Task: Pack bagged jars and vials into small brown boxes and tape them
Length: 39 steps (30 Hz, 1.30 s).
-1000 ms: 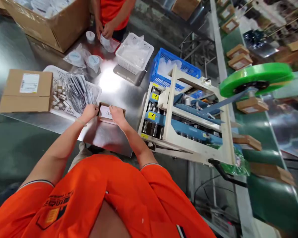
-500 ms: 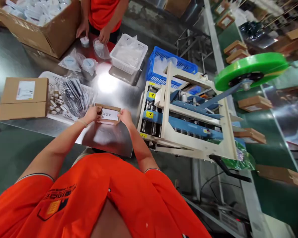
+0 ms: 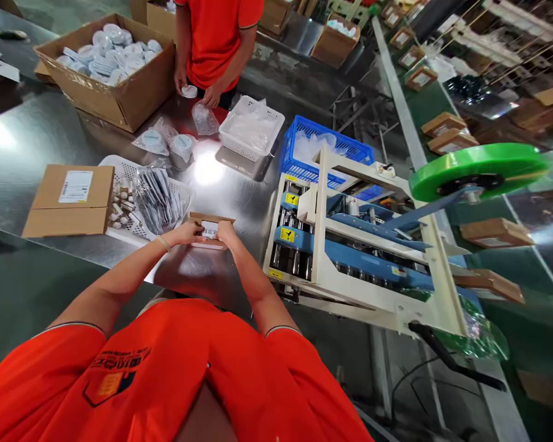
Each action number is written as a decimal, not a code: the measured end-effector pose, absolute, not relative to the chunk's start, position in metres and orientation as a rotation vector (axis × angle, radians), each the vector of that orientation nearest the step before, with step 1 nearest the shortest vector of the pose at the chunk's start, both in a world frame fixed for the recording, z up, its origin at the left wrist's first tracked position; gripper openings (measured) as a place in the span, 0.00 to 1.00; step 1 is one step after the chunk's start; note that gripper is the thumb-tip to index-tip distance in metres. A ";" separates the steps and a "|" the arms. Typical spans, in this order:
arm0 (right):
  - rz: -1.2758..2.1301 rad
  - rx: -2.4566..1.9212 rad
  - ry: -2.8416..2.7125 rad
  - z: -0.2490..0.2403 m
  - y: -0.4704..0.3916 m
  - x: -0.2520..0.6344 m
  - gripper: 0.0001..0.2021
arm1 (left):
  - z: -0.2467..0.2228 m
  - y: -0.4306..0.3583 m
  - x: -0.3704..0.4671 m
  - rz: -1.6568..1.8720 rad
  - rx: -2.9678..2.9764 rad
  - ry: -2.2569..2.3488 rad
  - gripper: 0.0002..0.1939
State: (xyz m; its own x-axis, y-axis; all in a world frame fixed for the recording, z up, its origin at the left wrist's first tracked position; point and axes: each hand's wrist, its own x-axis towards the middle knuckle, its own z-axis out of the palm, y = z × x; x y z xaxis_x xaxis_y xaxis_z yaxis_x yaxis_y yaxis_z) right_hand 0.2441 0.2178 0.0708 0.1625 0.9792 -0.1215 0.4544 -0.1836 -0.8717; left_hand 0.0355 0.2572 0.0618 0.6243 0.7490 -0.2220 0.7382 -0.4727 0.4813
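A small open cardboard box (image 3: 219, 218) lies on the metal table in front of me. Inside it is a flat white piece with dark printed characters (image 3: 209, 229), partly covered by my fingers. My left hand (image 3: 187, 233) is closed at the box's left end, fingers curled over the edge. From the right, my right hand (image 3: 227, 232) reaches over the box with bent fingers at the white piece; its fingertips are partly hidden. Just left stands a white basket (image 3: 115, 162) with a clear bag of flat packets (image 3: 155, 199) and several small white-and-brown pieces (image 3: 123, 205).
A flattened carton (image 3: 69, 212) lies left of the basket. Across the table, a co-worker (image 3: 214, 49) handles round white items near a large carton (image 3: 101, 101). A roller machine (image 3: 350, 245) with a green tape reel (image 3: 479, 169) stands right; a blue crate (image 3: 299, 144) is behind it.
My right hand has moved inward from the box's right end to over the white piece. My left hand remains at the left end. The whole view has shifted.
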 end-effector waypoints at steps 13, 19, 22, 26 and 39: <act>0.701 -2.078 -2.256 0.047 0.201 0.253 0.62 | 0.038 0.219 0.057 0.167 2.369 1.582 0.38; 0.668 -1.944 -2.320 0.024 0.187 0.279 0.61 | 0.036 0.239 0.055 -0.173 2.638 1.200 0.52; 0.622 -2.020 -2.100 0.018 0.187 0.315 0.58 | 0.029 0.243 0.086 -0.065 2.609 1.244 0.51; 0.482 -2.503 -1.402 -0.010 0.151 0.341 0.39 | 0.032 0.271 0.152 0.164 2.508 1.265 0.47; 0.655 -2.809 -1.506 -0.083 0.094 0.349 0.32 | 0.074 0.318 0.406 0.185 2.638 0.814 0.40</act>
State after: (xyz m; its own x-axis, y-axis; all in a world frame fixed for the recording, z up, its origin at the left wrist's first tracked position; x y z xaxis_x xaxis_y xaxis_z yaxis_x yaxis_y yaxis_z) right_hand 0.3490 0.0939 -0.0833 0.4921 0.7741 -0.3983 0.8191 -0.5667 -0.0893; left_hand 0.4063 0.3178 0.0742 0.8242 0.5661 0.0151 0.5172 -0.7634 0.3869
